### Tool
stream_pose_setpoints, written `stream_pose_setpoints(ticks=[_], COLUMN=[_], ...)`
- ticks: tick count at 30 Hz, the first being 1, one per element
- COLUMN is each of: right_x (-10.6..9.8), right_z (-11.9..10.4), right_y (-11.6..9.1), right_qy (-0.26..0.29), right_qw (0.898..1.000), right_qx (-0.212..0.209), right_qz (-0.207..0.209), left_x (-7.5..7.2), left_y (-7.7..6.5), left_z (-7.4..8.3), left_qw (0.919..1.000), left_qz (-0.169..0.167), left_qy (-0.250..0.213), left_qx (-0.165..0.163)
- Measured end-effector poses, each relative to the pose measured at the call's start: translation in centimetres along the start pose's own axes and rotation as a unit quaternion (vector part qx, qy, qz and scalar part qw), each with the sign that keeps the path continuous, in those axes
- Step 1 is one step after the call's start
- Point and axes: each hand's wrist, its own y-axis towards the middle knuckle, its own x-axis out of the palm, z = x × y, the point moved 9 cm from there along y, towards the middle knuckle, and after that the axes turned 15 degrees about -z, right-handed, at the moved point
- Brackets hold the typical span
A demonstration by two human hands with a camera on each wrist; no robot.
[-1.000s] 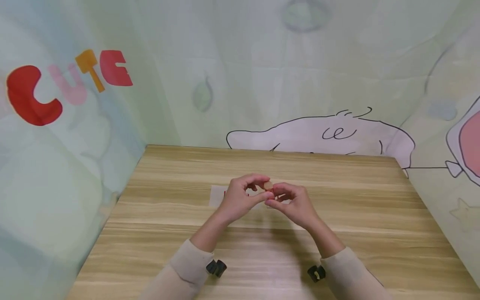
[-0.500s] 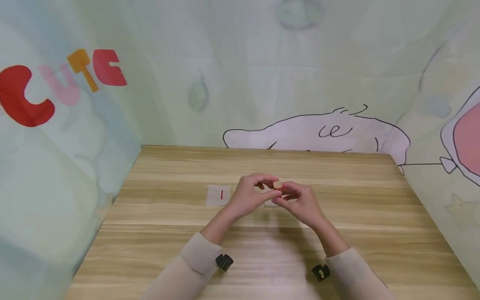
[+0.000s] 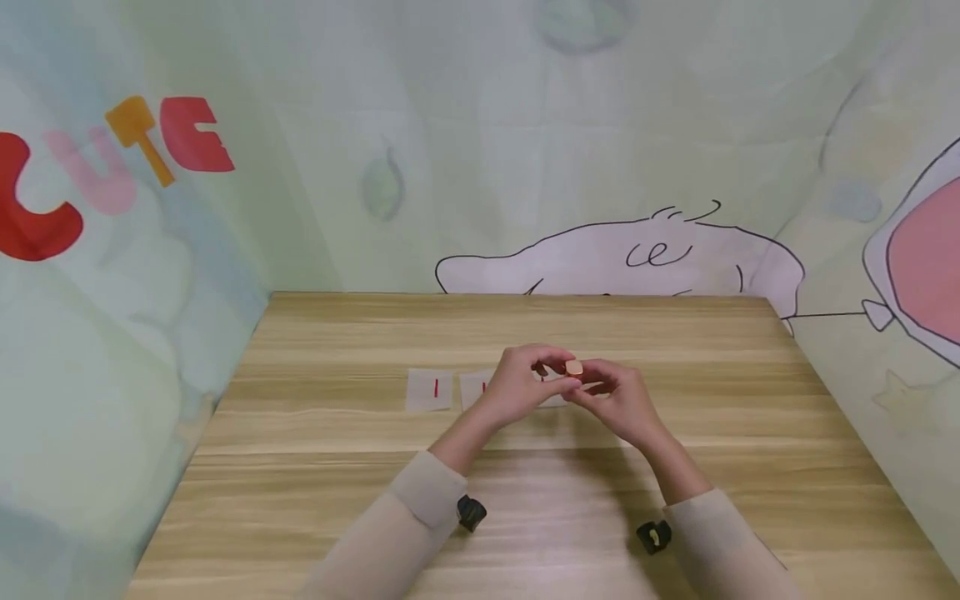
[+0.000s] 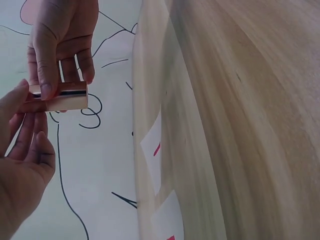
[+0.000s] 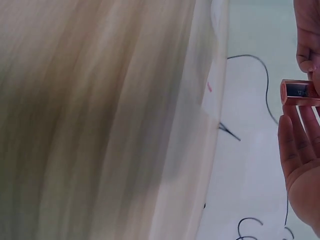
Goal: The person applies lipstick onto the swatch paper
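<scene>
Both hands meet above the middle of the table around a small copper-coloured lipstick tube [image 3: 573,368]. My left hand [image 3: 517,385] pinches it between thumb and fingers. From the other side my right hand [image 3: 622,403] grips it too, thumb below and fingers behind. In the left wrist view the tube [image 4: 72,103] shows a shiny square-edged body with a dark band. The right wrist view shows a dark panel with pale lettering on the tube [image 5: 296,93]; its rest is cut off. Whether the cap is on cannot be told.
On the wooden table [image 3: 337,475] lie several white paper squares in a row, each seen one with a red stroke. The left paper [image 3: 417,390] is uncovered; the middle paper [image 3: 471,387] and right paper [image 3: 553,401] are partly behind my left hand. Printed curtains [image 3: 315,208] border the table.
Both hands have moved to the right together with the lipstick between them. The left paper has come fully into sight, and more of the others shows. The head view has turned slightly right.
</scene>
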Motion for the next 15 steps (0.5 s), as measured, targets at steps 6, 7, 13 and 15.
stream_pose_setpoints(ticks=[6,7,13,15], right_x=[-0.6,-0.6,-0.9,-0.8], right_z=[0.9,1.0,2.2,2.8], right_y=[-0.1,-0.2,-0.5,-0.6], right_qy=[-0.002,-0.001,0.007,0.008], right_qw=[1.000,1.000,1.000,1.000], right_qx=[0.000,0.001,0.007,0.009], right_qz=[0.010,0.010,0.015,0.013], left_x=[0.7,0.9,2.0,2.3], left_y=[1.1,1.3,2.4,2.7], left_z=[-0.8,-0.9,-1.6,-2.0], left_qw=[0.9999,0.9999,0.9998,0.9997], left_qz=[-0.001,-0.003,-0.018,-0.020], left_qy=[-0.005,-0.006,-0.001,0.006], left_qx=[-0.012,-0.013,-0.011,-0.015])
